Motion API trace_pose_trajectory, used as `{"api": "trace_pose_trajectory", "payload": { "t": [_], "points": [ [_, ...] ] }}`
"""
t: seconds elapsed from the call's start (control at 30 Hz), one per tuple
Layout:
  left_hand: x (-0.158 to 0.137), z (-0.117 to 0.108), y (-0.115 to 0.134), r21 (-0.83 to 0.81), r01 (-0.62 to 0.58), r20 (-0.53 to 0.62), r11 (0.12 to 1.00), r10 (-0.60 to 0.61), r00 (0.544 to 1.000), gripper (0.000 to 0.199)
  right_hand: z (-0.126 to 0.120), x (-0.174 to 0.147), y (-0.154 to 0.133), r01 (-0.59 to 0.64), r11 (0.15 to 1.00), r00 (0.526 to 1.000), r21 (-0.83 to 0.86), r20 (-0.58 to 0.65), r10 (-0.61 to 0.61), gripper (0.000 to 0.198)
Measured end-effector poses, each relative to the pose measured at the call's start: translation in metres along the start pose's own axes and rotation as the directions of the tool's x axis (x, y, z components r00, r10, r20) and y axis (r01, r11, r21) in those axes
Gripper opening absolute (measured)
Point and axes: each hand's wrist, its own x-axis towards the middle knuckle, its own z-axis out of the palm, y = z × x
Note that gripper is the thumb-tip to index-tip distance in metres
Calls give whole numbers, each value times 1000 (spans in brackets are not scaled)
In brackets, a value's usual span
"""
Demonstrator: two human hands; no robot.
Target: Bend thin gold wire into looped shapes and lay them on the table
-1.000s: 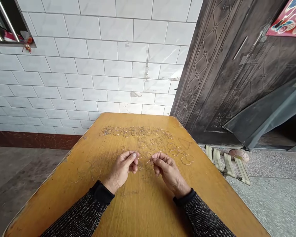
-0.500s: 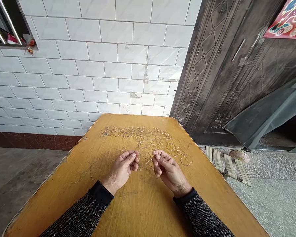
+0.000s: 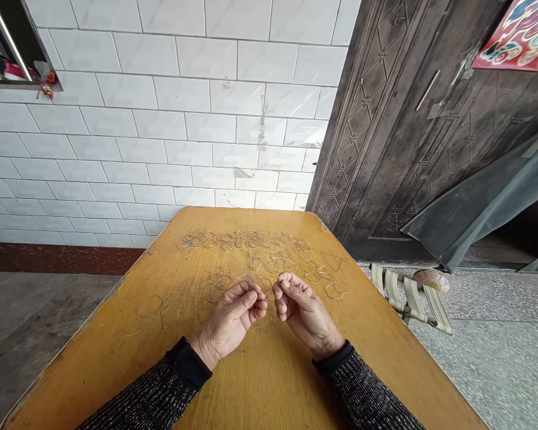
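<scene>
Tiles [image 3: 121, 131] in white fill most of my view, with a dark carved door [image 3: 385, 149] to the right. In front of them stands the wooden surface [image 3: 260, 382], and over its middle I see the left hand [image 3: 233, 316] and the right hand [image 3: 307, 313], near each other, each with thumb and forefinger narrowed to a pinch. Whether a fine strand sits in either pinch, I can't tell from here. Smallest are the thin, wire-like looped pieces [image 3: 226, 242], lying in a far row, in a nearer group [image 3: 312, 272] beyond the right hand, and in a tangle [image 3: 219, 285] just beyond the left. I judge many of those pieces already shaped; the sprawling strand [image 3: 161, 306] off to the left, its ends loose, looks unfinished.
</scene>
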Motion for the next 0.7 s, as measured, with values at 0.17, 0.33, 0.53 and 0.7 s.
{"api": "trace_pose_trajectory", "payload": {
  "t": [0.17,0.33,0.53,0.7],
  "points": [
    [3,2,-2,-61,-72,-153,996,62,986,17,0,0,1,73,997,995,24,-73,-71,16],
    [2,6,-5,-60,-102,-174,993,90,981,17,-3,3,4,95,994,991,49,-101,-90,14],
    [5,-1,-3,-111,-80,-178,991,59,982,20,-2,2,3,74,995,994,74,-88,-67,12],
    [6,-3,-2,-116,-76,-168,990,56,984,20,1,-1,4,54,997,999,61,-9,-53,11]
  ]
}}
